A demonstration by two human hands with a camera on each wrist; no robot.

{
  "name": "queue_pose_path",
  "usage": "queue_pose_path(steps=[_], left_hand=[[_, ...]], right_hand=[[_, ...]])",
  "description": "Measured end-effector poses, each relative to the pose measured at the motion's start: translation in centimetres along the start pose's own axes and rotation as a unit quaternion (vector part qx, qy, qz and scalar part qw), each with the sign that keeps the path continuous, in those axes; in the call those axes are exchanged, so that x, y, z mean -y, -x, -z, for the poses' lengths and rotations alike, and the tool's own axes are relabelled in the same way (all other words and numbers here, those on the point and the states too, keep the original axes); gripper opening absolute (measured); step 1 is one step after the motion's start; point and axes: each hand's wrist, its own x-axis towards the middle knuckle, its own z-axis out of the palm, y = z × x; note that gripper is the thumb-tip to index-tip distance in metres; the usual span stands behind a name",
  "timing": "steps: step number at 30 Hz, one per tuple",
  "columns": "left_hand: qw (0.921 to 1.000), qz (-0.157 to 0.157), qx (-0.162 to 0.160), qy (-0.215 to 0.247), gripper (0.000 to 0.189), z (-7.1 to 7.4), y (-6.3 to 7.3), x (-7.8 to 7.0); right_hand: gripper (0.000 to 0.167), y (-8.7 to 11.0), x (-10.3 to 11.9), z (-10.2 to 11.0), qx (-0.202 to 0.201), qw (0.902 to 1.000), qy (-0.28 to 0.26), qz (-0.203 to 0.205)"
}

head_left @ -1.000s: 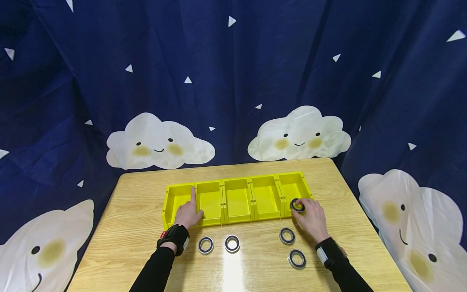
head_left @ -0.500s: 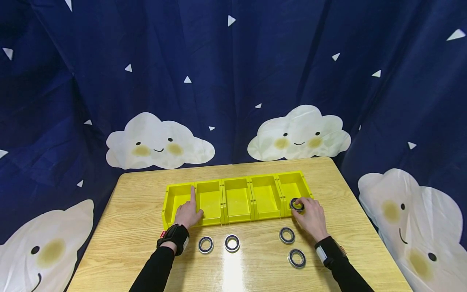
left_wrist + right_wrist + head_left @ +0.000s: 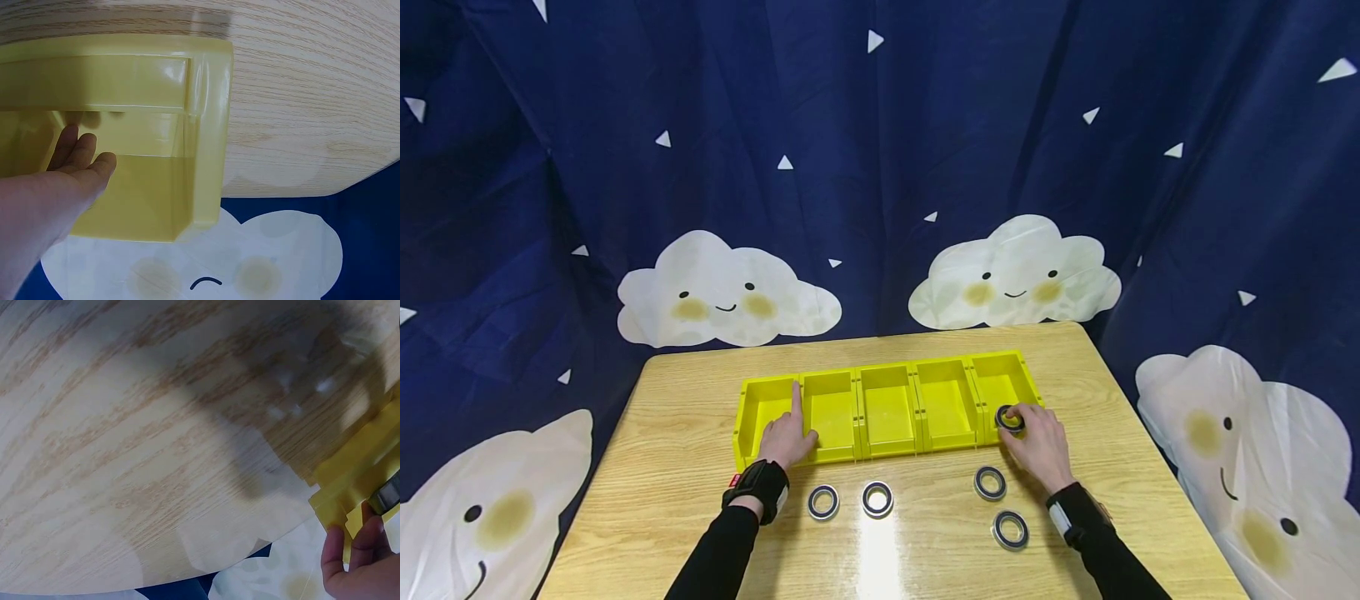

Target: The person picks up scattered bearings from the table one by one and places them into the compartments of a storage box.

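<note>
Across the back hangs a dark blue curtain [image 3: 880,125], and up against it stands the wooden table [image 3: 677,433], carrying a yellow tray [image 3: 887,408] of five compartments. Look at the left hand [image 3: 784,438]: index finger straight along the divider between the two leftmost compartments, thumb spread apart! Over to the right hand [image 3: 1041,446], thumb and fingers pinching a ring [image 3: 1002,419] at the front of the rightmost compartment. Nearer, two rings [image 3: 812,503] lie left of centre, two others [image 3: 978,484] below that hand.
</note>
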Motion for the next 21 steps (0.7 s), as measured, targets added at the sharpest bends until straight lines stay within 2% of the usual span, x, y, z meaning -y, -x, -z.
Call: queue_pose_path(steps=[9, 15, 21], left_hand=[[1.0, 0.0, 0.002, 0.004, 0.098, 0.1, 0.1, -0.1], [0.9999, -0.004, -0.009, 0.003, 0.096, 0.1, 0.1, 0.0], [1.0, 0.001, -0.003, 0.005, 0.097, 0.2, 0.1, 0.0]], right_hand=[[0.027, -0.9, 0.0, -0.3, 0.004, 0.9999, 0.007, 0.008], [0.032, -1.6, 0.4, -0.2, 0.039, 0.9985, 0.024, -0.031], [0.037, -2.8, 0.9, 0.0, 0.093, 0.9904, 0.065, -0.079]])
